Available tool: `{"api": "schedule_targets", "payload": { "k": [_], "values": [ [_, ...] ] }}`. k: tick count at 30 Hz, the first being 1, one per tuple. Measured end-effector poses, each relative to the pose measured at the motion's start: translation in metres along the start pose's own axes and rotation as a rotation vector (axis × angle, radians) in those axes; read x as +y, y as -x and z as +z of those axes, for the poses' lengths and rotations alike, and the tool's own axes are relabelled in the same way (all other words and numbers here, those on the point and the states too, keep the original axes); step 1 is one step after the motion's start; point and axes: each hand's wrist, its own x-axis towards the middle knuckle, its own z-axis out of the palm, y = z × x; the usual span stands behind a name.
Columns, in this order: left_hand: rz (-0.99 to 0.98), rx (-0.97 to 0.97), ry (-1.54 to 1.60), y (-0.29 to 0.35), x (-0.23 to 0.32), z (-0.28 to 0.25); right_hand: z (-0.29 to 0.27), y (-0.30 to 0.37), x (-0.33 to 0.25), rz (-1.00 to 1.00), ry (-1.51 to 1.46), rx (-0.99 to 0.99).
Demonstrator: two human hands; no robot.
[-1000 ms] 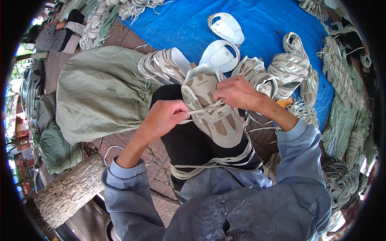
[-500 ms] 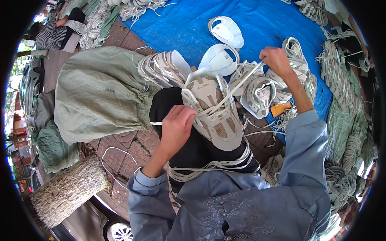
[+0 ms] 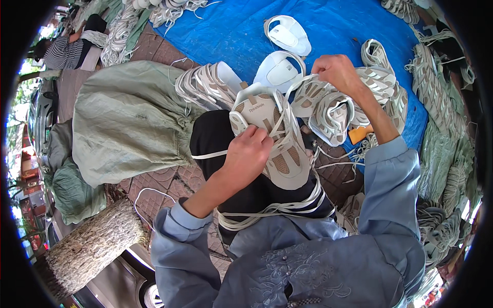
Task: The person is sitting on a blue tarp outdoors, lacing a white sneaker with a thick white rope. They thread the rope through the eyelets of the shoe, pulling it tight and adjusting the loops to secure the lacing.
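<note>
A beige and white shoe upper [image 3: 287, 161] with brown mesh panels lies across my knees, its tongue toward the far side. My left hand [image 3: 249, 154] is closed over the left eyelet edge, fingertips pinched together; what they grip is hidden. Beyond the upper, to the right, my raised right hand [image 3: 336, 72] is closed on a white shoelace [image 3: 291, 88], which curves down slackly to the eyelets. Several loose laces [image 3: 272, 211] lie across my lap. A white lace strand [image 3: 208, 155] also crosses my left knee.
Several finished-looking uppers [image 3: 331, 115] sit on the blue tarp [image 3: 221, 36] at the right, by an orange block [image 3: 359, 134]. Stacked uppers [image 3: 208, 84] stand beside a grey-green sack [image 3: 128, 123]. Two white pieces [image 3: 280, 72] lie beyond. A tree trunk [image 3: 95, 246] rises lower left; another person [image 3: 67, 54] sits far left.
My left hand has moved right and forward onto the upper's left edge. My right hand has shifted left and slightly away; the lace, taut before, now hangs in a loose curve.
</note>
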Motion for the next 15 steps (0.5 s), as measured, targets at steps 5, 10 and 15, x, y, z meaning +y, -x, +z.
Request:
{"api": "schedule_targets", "payload": {
  "k": [5,10,15],
  "values": [
    [0.080,0.224,-0.225,-0.004,-0.005,-0.006,0.021,0.010,-0.002,-0.020,-0.063,0.001],
    [0.075,0.164,-0.319,0.007,-0.002,0.002,0.034,0.008,0.007,-0.343,0.203,0.206],
    [0.087,0.105,-0.199,0.013,0.007,0.012,-0.005,-0.024,0.095,-0.068,0.647,0.171]
  ]
}}
